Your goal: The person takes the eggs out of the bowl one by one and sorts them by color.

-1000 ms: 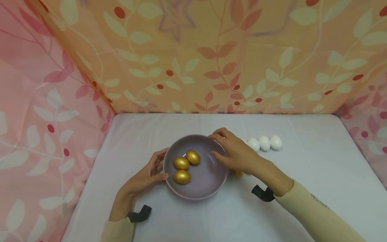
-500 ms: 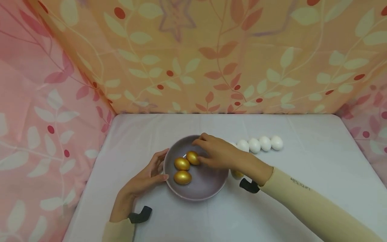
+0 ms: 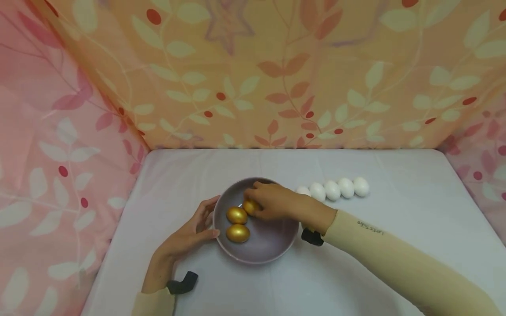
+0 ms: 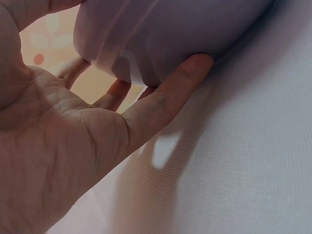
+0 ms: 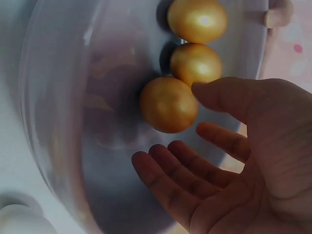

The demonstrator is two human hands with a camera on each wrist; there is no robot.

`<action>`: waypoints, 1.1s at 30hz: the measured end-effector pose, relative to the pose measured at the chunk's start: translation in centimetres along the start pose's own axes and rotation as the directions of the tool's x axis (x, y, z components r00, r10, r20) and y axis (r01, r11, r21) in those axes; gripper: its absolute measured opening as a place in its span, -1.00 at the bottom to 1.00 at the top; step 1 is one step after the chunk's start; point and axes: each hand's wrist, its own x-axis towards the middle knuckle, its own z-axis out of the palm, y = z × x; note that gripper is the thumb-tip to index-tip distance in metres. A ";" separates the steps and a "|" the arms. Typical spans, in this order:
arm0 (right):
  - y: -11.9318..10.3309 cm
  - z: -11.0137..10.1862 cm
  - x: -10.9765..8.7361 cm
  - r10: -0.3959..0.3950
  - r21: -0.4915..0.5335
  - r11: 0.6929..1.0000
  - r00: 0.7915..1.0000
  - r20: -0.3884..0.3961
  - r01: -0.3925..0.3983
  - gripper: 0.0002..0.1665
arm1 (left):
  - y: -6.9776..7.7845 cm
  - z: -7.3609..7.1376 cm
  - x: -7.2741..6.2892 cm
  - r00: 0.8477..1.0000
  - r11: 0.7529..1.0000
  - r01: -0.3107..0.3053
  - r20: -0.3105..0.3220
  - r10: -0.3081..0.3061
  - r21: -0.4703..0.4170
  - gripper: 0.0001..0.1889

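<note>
A mauve bowl [image 3: 261, 261] stands on the white-covered table, with three golden eggs inside. One egg [image 3: 238, 233] lies nearest the front, another egg [image 3: 236, 215] just behind it. The third egg [image 5: 168, 105] is partly covered by my right hand [image 3: 276, 202] in the head view. The right wrist view shows that hand's thumb at this egg, while its other fingers stay spread and apart from it. My left hand [image 3: 186, 232] holds the bowl by its left side, thumb at the rim and several fingers [image 4: 168, 97] against the outer wall.
A row of several white eggs [image 3: 332, 190] lies behind and right of the bowl, partly behind the right forearm. White cloth [image 3: 189, 171] covers the table. Patterned fabric [image 3: 253, 87] hangs at the back and both sides.
My right hand has moved left and down from the bowl's right rim to the third golden egg. More white eggs show behind the forearm. My left hand and the bowl stay nearly still.
</note>
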 end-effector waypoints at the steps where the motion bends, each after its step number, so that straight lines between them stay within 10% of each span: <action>1: -0.1 0.0 0.1 0.006 -0.008 1.000 1.000 0.008 -0.006 -0.64 | 0.0 0.0 0.0 1.000 1.000 -0.004 0.002 0.004 0.003 -0.12; 33: 0.1 0.4 1.2 -0.048 -0.011 0.999 0.999 -0.004 0.047 -0.63 | 0.5 0.1 -0.1 1.000 1.000 -0.011 -0.005 0.011 0.019 -0.12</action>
